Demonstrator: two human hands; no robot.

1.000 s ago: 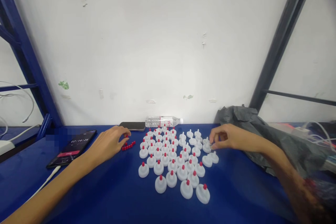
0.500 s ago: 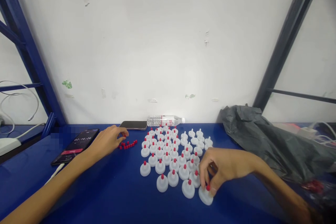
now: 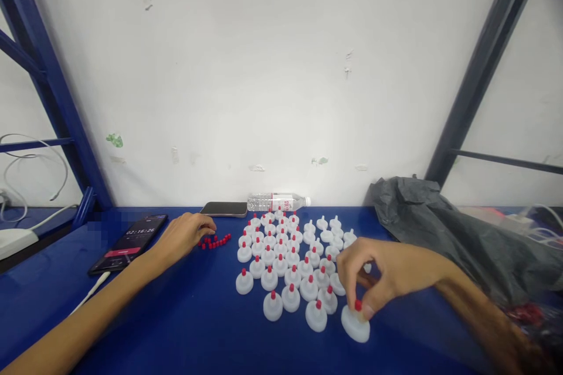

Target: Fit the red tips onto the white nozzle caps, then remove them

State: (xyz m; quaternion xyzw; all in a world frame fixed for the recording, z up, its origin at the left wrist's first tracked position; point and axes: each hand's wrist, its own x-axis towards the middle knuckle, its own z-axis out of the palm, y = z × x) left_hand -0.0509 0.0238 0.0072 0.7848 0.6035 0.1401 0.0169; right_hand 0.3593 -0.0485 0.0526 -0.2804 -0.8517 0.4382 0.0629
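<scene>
My right hand (image 3: 367,272) pinches the red-tipped spout of a white nozzle lid (image 3: 355,325) at the front right of the group. The lid leans slightly. My left hand (image 3: 189,231) is at the left, its thumb and fingers curled together over small red caps (image 3: 215,242). Whether a cap is between those fingertips is hidden. Several white nozzle lids with red caps on their spouts (image 3: 272,306) stand on the blue table (image 3: 197,316). Behind my right hand are several lids with bare white spouts (image 3: 322,222).
A clear plastic bottle (image 3: 277,202) lies along the wall beside a dark phone (image 3: 224,209). Another phone (image 3: 132,242), its timer lit, lies at the left with a white cable (image 3: 90,292). A grey plastic bag (image 3: 422,217) is at the right.
My right hand has come from the bare-spout lids at the back to the front red-capped lid, now shifted slightly right. My left hand stays by the red caps, fingers slightly lower.
</scene>
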